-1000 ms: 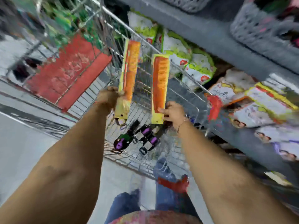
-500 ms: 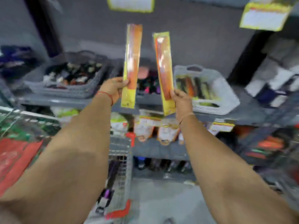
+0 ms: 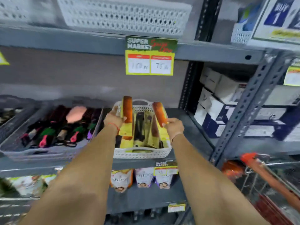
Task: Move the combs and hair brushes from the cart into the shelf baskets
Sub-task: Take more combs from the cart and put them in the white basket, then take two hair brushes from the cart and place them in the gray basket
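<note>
My left hand [image 3: 113,118] grips an orange comb in yellow packaging [image 3: 127,109], held upright over the left side of a white perforated basket [image 3: 141,154] on the middle shelf. My right hand [image 3: 173,126] grips a second packaged orange comb [image 3: 159,113], tilted over the basket's right side. Several packaged combs, dark and yellow, lie inside the basket. To its left a grey basket [image 3: 37,152] holds several hair brushes [image 3: 65,125] with pink, green and purple handles. The cart [image 3: 266,177] with its red handle shows at the lower right.
A price sign [image 3: 150,56] hangs from the shelf above, which carries white baskets [image 3: 125,15]. White and navy boxes [image 3: 227,108] fill the bay to the right, past a grey upright post [image 3: 250,103]. Pouches [image 3: 141,177] hang on the shelf below.
Both hands lifted the combs out of the cart, raised them in front of the shelves, then lowered them over the white basket. The view swung left, so the cart now sits at the right.
</note>
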Tool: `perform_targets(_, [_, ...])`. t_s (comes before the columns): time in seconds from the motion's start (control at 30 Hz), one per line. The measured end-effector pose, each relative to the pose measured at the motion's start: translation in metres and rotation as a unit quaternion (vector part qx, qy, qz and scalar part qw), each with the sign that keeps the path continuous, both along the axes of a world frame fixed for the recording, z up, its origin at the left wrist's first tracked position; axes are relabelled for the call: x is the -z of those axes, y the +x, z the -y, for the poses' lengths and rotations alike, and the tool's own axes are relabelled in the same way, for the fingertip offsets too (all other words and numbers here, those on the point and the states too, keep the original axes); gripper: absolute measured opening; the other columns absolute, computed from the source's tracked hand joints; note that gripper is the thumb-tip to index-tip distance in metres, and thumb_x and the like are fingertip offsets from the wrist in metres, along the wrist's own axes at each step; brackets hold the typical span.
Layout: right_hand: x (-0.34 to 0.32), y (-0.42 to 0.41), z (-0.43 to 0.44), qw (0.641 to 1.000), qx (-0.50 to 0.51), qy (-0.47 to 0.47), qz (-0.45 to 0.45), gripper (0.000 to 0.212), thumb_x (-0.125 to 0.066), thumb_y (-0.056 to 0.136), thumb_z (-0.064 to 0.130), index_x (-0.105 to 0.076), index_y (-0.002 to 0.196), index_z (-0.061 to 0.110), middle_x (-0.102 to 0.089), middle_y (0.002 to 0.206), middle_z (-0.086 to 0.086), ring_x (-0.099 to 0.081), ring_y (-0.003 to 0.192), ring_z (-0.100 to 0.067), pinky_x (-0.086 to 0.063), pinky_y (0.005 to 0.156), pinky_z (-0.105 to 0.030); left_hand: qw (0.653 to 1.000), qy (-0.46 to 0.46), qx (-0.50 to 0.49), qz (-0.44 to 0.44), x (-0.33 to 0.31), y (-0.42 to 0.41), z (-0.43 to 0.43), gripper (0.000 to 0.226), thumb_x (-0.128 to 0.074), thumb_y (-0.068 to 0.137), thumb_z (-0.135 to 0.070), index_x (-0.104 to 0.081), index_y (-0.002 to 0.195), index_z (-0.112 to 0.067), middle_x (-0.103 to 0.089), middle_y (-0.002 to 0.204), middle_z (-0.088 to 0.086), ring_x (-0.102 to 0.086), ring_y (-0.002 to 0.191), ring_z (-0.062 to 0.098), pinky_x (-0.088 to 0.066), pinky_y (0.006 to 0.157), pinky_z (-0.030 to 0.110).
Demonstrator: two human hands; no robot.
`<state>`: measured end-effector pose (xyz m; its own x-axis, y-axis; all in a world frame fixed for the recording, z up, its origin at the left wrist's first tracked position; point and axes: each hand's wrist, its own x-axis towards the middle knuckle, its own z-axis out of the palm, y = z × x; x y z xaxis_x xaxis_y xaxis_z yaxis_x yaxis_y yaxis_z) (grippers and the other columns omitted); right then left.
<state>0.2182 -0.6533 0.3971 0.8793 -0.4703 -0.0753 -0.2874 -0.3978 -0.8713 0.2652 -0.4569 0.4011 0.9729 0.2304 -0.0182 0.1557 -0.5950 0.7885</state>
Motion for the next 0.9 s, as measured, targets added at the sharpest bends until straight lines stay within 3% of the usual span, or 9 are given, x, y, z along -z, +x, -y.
perform_targets(0.1, [0.023, 0.015, -0.008, 0.985, -0.096, -0.11, -0.089, 0.034, -0.059, 0.082, 0.012, -0.06, 0.114, 0.002, -0.061, 0.123, -0.017, -0.056, 0.114, -0.032, -0.045, 0.096, -0.036, 0.958, 0.252, 0.106, -0.088, 0.025, 0.006, 0.003, 0.053, -0.054, 0.09, -0.029, -0.045, 0.14, -0.014, -0.048, 0.145, 0.011, -0.047, 0.132, 0.027, -0.037, 0.108, 0.031])
perform_targets(0.27, [0.031, 0.012, -0.018, 0.969, -0.115, -0.175, -0.131, 0.031, -0.048, 0.084, 0.008, -0.06, 0.11, -0.003, -0.062, 0.119, -0.023, -0.058, 0.109, -0.036, -0.049, 0.086, -0.035, 0.922, 0.321, 0.183, -0.119, 0.03, -0.003, 0.003, 0.051, -0.05, 0.091, -0.033, -0.043, 0.141, -0.024, -0.045, 0.147, 0.007, -0.044, 0.133, 0.025, -0.034, 0.107, 0.027])
perform_targets(0.43, [-0.011, 0.011, -0.076, 0.992, -0.088, -0.06, 0.071, 0.03, -0.05, 0.086, 0.031, -0.065, 0.106, 0.015, -0.065, 0.118, -0.012, -0.058, 0.108, -0.028, -0.044, 0.095, -0.027, 0.981, 0.101, 0.158, -0.038, -0.017, -0.01, -0.049, 0.041, -0.055, 0.09, -0.019, -0.058, 0.128, -0.004, -0.062, 0.127, 0.021, -0.062, 0.114, 0.031, -0.046, 0.1, 0.036])
perform_targets(0.5, [-0.03, 0.009, -0.133, 0.978, -0.168, -0.029, 0.121, 0.029, -0.053, 0.085, 0.038, -0.067, 0.093, 0.014, -0.071, 0.104, -0.012, -0.062, 0.099, -0.028, -0.046, 0.086, -0.026, 0.994, 0.008, 0.103, 0.03, -0.035, -0.021, -0.09, 0.032, -0.055, 0.091, -0.023, -0.065, 0.111, 0.001, -0.07, 0.099, 0.022, -0.074, 0.079, 0.015, -0.054, 0.079, 0.034])
perform_targets(0.57, [-0.041, -0.006, -0.213, 0.956, -0.255, 0.009, 0.144, 0.034, -0.055, 0.082, 0.044, -0.067, 0.081, 0.012, -0.073, 0.09, -0.016, -0.065, 0.088, -0.034, -0.052, 0.082, -0.038, 0.994, -0.064, 0.041, 0.084, -0.043, -0.046, -0.148, 0.024, -0.052, 0.092, -0.022, -0.064, 0.083, -0.004, -0.07, 0.06, 0.005, -0.059, 0.037, -0.006, -0.051, 0.051, 0.017])
perform_targets(0.6, [-0.039, -0.016, -0.247, 0.947, -0.284, 0.03, 0.148, 0.034, -0.057, 0.08, 0.046, -0.067, 0.074, 0.014, -0.072, 0.083, -0.015, -0.066, 0.083, -0.034, -0.054, 0.079, -0.044, 0.991, -0.088, 0.009, 0.1, -0.042, -0.059, -0.173, 0.027, -0.05, 0.093, -0.021, -0.059, 0.07, -0.009, -0.064, 0.042, -0.005, -0.054, 0.03, -0.007, -0.045, 0.042, 0.012])
perform_targets(0.73, [-0.002, -0.054, -0.368, 0.912, -0.391, 0.081, 0.093, 0.048, -0.052, 0.073, 0.062, -0.052, 0.053, 0.019, -0.065, 0.062, -0.008, -0.064, 0.066, -0.031, -0.054, 0.066, -0.046, 0.971, -0.161, -0.143, 0.104, -0.007, -0.126, -0.283, 0.036, -0.05, 0.094, -0.022, -0.049, 0.058, -0.015, -0.054, 0.027, -0.014, -0.049, 0.025, -0.004, -0.04, 0.034, 0.01])
perform_targets(0.83, [0.042, -0.075, -0.438, 0.883, -0.454, 0.121, -0.008, 0.056, -0.045, 0.071, 0.07, -0.05, 0.054, 0.018, -0.062, 0.054, -0.005, -0.058, 0.045, -0.023, -0.044, 0.041, -0.025, 0.947, -0.198, -0.249, 0.041, 0.04, -0.182, -0.361, 0.036, -0.048, 0.093, -0.032, -0.052, 0.061, -0.015, -0.054, 0.027, -0.013, -0.05, 0.026, 0.0, -0.036, 0.032, 0.009])
perform_targets(0.9, [0.078, -0.082, -0.47, 0.861, -0.488, 0.125, -0.073, 0.054, -0.043, 0.074, 0.07, -0.052, 0.059, 0.019, -0.062, 0.056, -0.004, -0.056, 0.041, -0.019, -0.037, 0.036, -0.016, 0.916, -0.242, -0.319, -0.004, 0.083, -0.217, -0.403, 0.038, -0.046, 0.094, -0.035, -0.049, 0.061, -0.015, -0.052, 0.025, -0.009, -0.049, 0.027, 0.005, -0.032, 0.031, 0.008])
